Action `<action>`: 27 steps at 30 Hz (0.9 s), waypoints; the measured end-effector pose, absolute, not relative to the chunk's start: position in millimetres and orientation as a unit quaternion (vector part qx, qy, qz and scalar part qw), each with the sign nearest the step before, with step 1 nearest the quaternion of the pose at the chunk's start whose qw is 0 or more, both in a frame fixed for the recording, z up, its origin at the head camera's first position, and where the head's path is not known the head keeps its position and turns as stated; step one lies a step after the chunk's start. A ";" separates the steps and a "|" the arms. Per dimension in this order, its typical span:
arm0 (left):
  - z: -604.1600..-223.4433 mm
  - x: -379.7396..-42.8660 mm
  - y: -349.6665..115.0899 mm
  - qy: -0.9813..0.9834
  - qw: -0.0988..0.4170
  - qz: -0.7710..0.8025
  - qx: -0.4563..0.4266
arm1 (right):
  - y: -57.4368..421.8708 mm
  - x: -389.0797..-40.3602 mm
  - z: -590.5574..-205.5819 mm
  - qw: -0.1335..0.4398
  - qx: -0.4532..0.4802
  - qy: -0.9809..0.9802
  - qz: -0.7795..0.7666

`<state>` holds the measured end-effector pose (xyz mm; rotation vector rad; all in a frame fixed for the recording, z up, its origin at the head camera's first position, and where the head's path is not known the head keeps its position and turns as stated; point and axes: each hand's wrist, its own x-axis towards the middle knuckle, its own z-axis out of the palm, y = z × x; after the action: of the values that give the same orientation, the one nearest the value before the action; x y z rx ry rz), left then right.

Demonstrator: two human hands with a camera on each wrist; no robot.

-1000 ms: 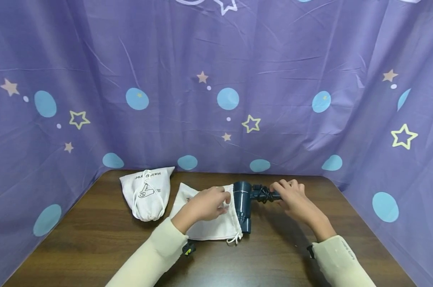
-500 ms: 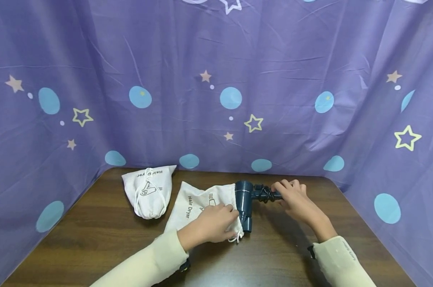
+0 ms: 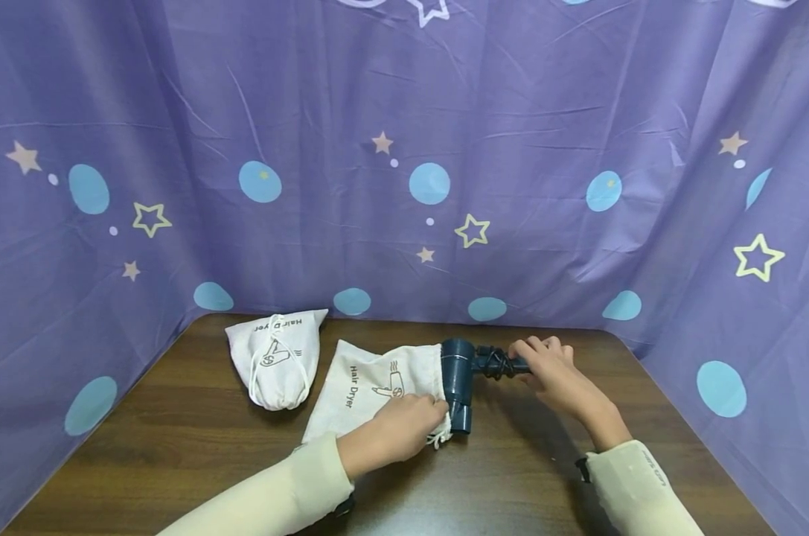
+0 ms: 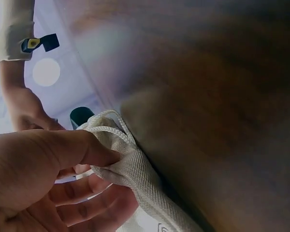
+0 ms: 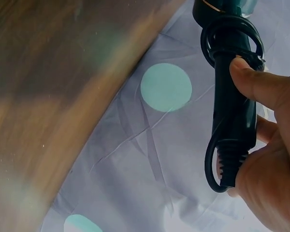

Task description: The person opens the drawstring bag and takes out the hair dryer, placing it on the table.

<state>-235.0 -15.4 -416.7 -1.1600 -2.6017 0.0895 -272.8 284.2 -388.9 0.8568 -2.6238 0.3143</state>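
A dark teal hair dryer [image 3: 457, 376] lies with its barrel at the mouth of a white drawstring bag [image 3: 357, 376] printed "Hair Dryer". My right hand [image 3: 553, 376] grips the end of its handle [image 5: 234, 106], round which the black cord [image 5: 232, 41] is wound. With thumb and fingers my left hand [image 3: 400, 432] pinches the near corner of the bag's mouth, beside the white drawstring [image 4: 111, 128]. The dryer's nozzle [image 3: 461, 419] sticks out past the fabric there. Part of the bag's near side is hidden behind my left hand and forearm.
A second white "Hair Dryer" bag [image 3: 273, 365], rounded and drawn together with its cord, sits at the back left of the wooden table [image 3: 143, 432]. Behind and at both sides hangs a purple curtain [image 3: 350, 246] with stars and blue dots.
My left hand has come down from over the bag to the near corner of its mouth and now pinches the cloth. The bag's print has come into view. My right hand keeps its grip.
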 end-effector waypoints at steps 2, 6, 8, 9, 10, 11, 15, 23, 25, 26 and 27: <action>-416.8 -234.8 -17.1 -0.901 0.148 0.036 -0.406 | 286.3 -272.2 -387.9 0.179 0.304 -0.929 0.114; -414.6 -233.3 -20.6 -0.901 0.146 0.041 -0.407 | 290.3 -270.6 -385.3 0.167 0.305 -0.930 0.118; -412.8 -232.2 -22.0 -0.902 0.143 0.038 -0.405 | 292.1 -269.8 -383.9 0.166 0.304 -0.932 0.111; -411.8 -231.6 -22.5 -0.904 0.142 0.036 -0.402 | 293.0 -269.4 -383.3 0.164 0.302 -0.933 0.110; -411.0 -230.9 -23.0 -0.905 0.143 0.033 -0.400 | 294.2 -268.9 -382.7 0.164 0.301 -0.933 0.109; -410.0 -230.3 -23.4 -0.906 0.142 0.030 -0.398 | 295.2 -268.4 -382.0 0.164 0.299 -0.934 0.109; -407.3 -228.7 -24.4 -0.909 0.141 0.019 -0.393 | 301.4 -267.4 -380.3 0.171 0.298 -0.932 0.116; -406.7 -230.0 -25.5 -0.916 0.118 0.005 -0.384 | 312.5 -267.9 -376.3 0.185 0.281 -0.935 0.113; -406.8 -230.2 -25.5 -0.916 0.117 0.005 -0.384 | 314.7 -267.8 -374.9 0.185 0.272 -0.938 0.112; -407.1 -230.3 -25.6 -0.916 0.118 0.005 -0.384 | 315.7 -267.3 -374.0 0.186 0.268 -0.939 0.112; -407.6 -230.5 -25.6 -0.916 0.119 0.005 -0.384 | 316.6 -266.9 -373.1 0.188 0.265 -0.939 0.112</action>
<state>-230.5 -25.6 -407.6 -1.1233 -2.6777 0.0158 -266.9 316.6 -373.1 0.7455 -2.6423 0.3148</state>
